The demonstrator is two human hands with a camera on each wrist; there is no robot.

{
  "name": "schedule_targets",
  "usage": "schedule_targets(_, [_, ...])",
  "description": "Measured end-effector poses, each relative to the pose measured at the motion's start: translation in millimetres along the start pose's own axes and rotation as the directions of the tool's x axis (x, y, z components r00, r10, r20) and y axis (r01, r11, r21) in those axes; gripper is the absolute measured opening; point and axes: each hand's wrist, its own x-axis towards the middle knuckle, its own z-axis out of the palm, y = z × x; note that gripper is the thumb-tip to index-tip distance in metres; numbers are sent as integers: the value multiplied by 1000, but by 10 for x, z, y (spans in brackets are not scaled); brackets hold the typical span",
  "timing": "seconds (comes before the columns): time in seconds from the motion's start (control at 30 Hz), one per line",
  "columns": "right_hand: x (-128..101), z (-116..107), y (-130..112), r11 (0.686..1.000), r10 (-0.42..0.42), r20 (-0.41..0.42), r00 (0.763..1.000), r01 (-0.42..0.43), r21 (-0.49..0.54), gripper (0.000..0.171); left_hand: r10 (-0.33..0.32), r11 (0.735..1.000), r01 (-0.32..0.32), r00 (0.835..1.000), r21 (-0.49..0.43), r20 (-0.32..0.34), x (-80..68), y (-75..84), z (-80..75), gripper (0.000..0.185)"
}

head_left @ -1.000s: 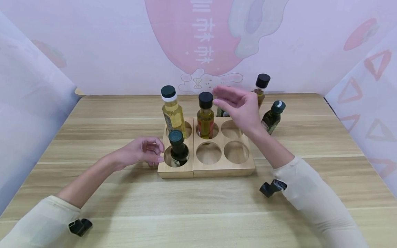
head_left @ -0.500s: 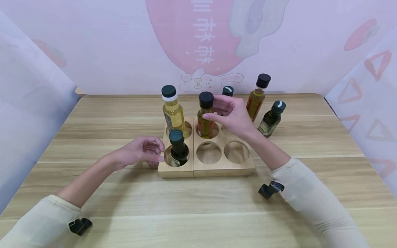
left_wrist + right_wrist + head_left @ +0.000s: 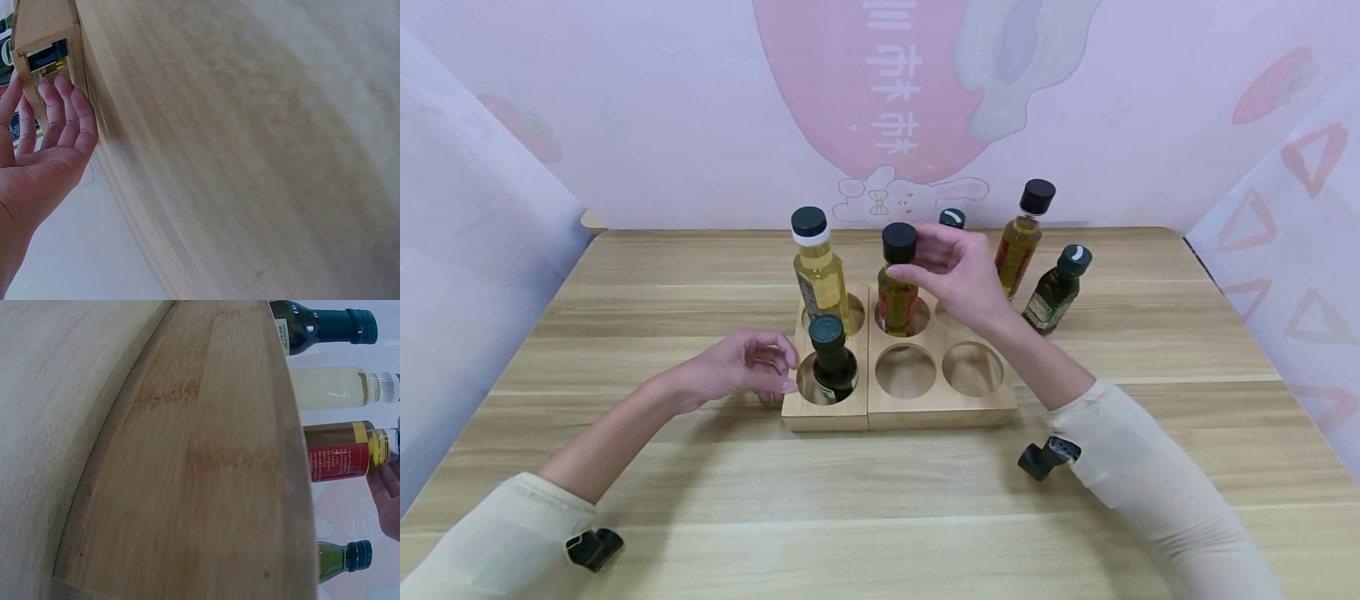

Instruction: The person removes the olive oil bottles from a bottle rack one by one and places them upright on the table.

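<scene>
Bottle: I see the red-labelled bottle (image 3: 897, 287) upright in the back middle hole of the wooden rack (image 3: 940, 408), centre of the frame, long axis vertical.
Right hand: my right hand (image 3: 958, 275) is just right of it, fingertips pinching the neck under the black cap (image 3: 899, 242).
Left hand: my left hand (image 3: 741, 367), loosely curled and holding nothing, touches the rack's left side beside the dark bottle (image 3: 832, 358).
Nearer hand: the right.
Around: a pale yellow bottle (image 3: 817, 271) at back left; three more bottles (image 3: 1018, 237) on the table (image 3: 625, 333) behind.

My cream sleeves (image 3: 1157, 492) frame a pale wood-grain table (image 3: 1075, 500) and light bamboo rack (image 3: 940, 408) holding a yellow oil bottle (image 3: 820, 279), an amber, red-labelled, black-capped bottle (image 3: 897, 287) and a dark green bottle (image 3: 832, 358), before a pink-patterned lilac backdrop (image 3: 700, 108).
</scene>
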Motion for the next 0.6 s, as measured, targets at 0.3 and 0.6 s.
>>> schedule_targets(0.3, [4, 22, -20, 999, -24, -32, 999, 25, 20, 42, -2, 1000, 2, 1000, -3, 0, -2, 1, 0, 23])
schedule_targets(0.6, [0, 26, -45, 999, -42, -64, 997, 43, 26, 43, -7, 1000, 7, 1000, 4, -1, 1, -1, 3, 23])
